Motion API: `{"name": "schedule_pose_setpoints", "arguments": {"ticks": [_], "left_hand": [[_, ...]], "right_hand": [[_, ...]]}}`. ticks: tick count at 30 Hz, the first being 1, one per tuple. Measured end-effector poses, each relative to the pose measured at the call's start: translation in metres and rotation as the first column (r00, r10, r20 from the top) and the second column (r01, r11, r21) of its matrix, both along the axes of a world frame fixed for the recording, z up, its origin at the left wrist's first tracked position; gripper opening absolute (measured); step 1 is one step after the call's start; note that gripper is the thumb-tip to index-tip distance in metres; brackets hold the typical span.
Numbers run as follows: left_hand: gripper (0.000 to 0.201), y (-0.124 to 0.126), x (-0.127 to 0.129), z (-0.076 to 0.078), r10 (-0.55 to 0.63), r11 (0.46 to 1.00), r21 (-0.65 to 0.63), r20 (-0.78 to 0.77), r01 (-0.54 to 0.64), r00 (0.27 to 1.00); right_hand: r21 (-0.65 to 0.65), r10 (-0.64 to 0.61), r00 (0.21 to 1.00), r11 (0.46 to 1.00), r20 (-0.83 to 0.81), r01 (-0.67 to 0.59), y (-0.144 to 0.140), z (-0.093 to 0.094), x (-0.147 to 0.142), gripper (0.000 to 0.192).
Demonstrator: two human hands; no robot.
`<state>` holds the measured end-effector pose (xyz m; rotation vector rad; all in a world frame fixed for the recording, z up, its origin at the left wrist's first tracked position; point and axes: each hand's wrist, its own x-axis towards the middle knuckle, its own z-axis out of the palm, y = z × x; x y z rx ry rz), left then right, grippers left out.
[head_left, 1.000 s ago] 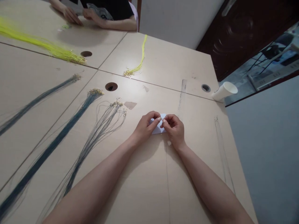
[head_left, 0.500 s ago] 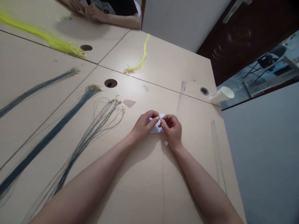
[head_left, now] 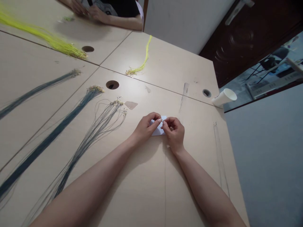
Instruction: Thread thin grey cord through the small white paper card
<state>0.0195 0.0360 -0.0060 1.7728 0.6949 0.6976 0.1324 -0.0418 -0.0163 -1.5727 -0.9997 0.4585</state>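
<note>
Where the two forearms converge over the tabletop (head_left: 132,195), the left hand (head_left: 159,120) and right hand (head_left: 164,122) are brought together, thumb and forefinger of each pinched on a small piece (head_left: 162,120) too fine to identify. A white card (head_left: 156,130) lies directly beneath them, partly covered by the fingers. A thin cord (head_left: 165,183) runs from below the hands toward the near edge; its link to the fingertips cannot be made out.

Left of the hands lie a loose grey bundle (head_left: 82,142), a thicker dark bundle (head_left: 68,118) and a further dark bundle (head_left: 44,87), all with metal-coloured ends. Beyond the hands are a short yellow bundle (head_left: 146,58) and a clear ruler (head_left: 184,94). A white cup (head_left: 223,97) lies tilted near the right edge. Across the tabletop, a co-worker's hands (head_left: 97,14) are close together, their contents blurred.
</note>
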Motion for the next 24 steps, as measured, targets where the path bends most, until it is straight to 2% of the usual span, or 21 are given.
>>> {"name": "schedule_pose_setpoints", "arguments": {"ticks": [24], "left_hand": [[0.018,0.0000,0.0001,-0.0017,-0.003,1.000,-0.009,-0.003,0.003,1.000]], "right_hand": [[0.004,-0.012,0.999,1.000,0.031,0.011,-0.0007,0.0010,-0.0015,0.004]]}}
